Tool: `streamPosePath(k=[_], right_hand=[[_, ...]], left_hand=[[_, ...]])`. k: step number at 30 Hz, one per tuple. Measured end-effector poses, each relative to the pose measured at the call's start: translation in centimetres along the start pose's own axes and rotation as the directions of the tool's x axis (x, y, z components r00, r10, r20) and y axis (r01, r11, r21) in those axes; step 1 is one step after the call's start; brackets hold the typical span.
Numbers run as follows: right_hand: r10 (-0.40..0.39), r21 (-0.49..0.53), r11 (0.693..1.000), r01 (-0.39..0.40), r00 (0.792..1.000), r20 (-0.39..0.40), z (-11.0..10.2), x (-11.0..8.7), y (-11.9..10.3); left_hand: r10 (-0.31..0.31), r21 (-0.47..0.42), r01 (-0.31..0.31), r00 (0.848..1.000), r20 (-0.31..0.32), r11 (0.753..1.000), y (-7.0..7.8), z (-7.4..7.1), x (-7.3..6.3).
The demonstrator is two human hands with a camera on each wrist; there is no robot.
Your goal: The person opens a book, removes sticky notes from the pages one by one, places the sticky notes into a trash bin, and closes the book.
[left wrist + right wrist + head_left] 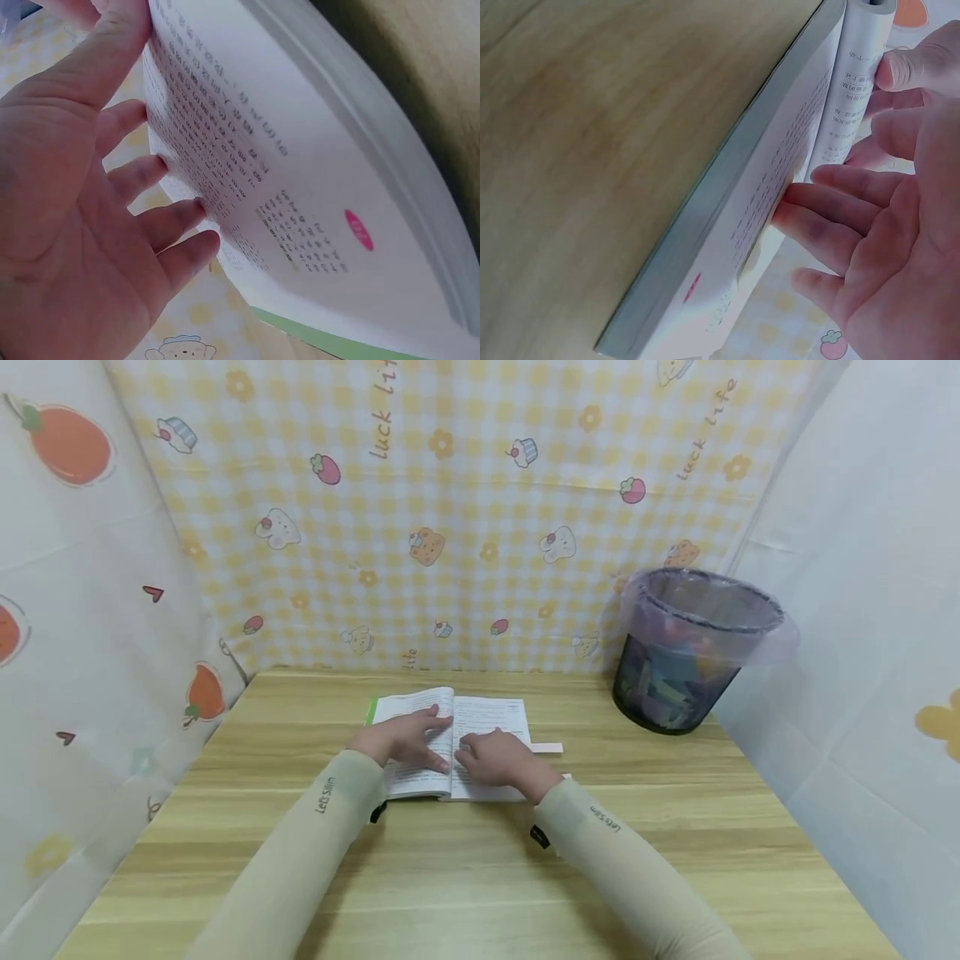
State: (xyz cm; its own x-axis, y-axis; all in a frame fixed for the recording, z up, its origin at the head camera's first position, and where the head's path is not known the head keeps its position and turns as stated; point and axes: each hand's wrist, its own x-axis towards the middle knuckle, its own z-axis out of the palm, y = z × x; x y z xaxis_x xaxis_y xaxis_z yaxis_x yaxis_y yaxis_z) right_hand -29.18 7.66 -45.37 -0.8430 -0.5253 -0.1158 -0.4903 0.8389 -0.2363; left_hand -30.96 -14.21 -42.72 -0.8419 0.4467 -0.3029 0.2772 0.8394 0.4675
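An open book (pixel 491 712) with printed pages lies on the wooden table, its green cover edge showing at the left. My left hand (pixel 411 738) rests on the left page, thumb and fingers spread near the spine. In the left wrist view, the fingertips (pixel 196 206) touch the printed page, which has a pink oval mark. On the right page lies my right hand (pixel 497 758), its fingers relaxed and slightly bent beside the spine. The right wrist view shows its fingertips (pixel 786 212) against that page, with nothing gripped.
A white paper strip (pixel 547 747) sticks out past the book's right edge. At the back right of the table (pixel 465 885) stands a dark bin (pixel 660 685) with a purple liner. Patterned cloth (pixel 465 485) hangs behind, with white cloth at both sides.
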Motion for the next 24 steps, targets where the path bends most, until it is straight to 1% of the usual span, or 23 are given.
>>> streamPosePath(k=[7,12,16,20,22,24], right_hand=[[0.008,0.022,1.000,-0.008,1.000,-0.024,-0.1,-0.2,0.3],[0.011,0.052,0.999,-0.008,0.999,-0.051,-0.1,-0.3,0.6],[0.001,0.075,0.997,0.006,0.996,-0.089,0.0,-0.1,1.2],[-0.003,0.122,0.992,0.015,0.995,-0.096,0.0,0.2,2.2],[0.017,0.133,0.991,-0.004,0.995,-0.097,-0.2,0.3,2.7],[0.058,0.130,0.991,-0.045,0.993,-0.099,-0.5,0.2,3.2]], left_hand=[[-0.039,-0.017,0.039,0.999,0.003,0.999,0.4,0.2,0.3],[-0.045,-0.033,0.045,0.999,0.012,0.998,0.8,0.2,0.3],[-0.054,-0.043,0.055,0.998,0.018,0.998,1.0,0.2,0.3],[-0.065,-0.057,0.067,0.998,0.024,0.996,1.2,0.3,0.2],[-0.069,-0.051,0.070,0.997,0.023,0.996,1.2,0.3,0.2],[-0.074,-0.047,0.075,0.997,0.023,0.996,1.3,0.3,0.2]])
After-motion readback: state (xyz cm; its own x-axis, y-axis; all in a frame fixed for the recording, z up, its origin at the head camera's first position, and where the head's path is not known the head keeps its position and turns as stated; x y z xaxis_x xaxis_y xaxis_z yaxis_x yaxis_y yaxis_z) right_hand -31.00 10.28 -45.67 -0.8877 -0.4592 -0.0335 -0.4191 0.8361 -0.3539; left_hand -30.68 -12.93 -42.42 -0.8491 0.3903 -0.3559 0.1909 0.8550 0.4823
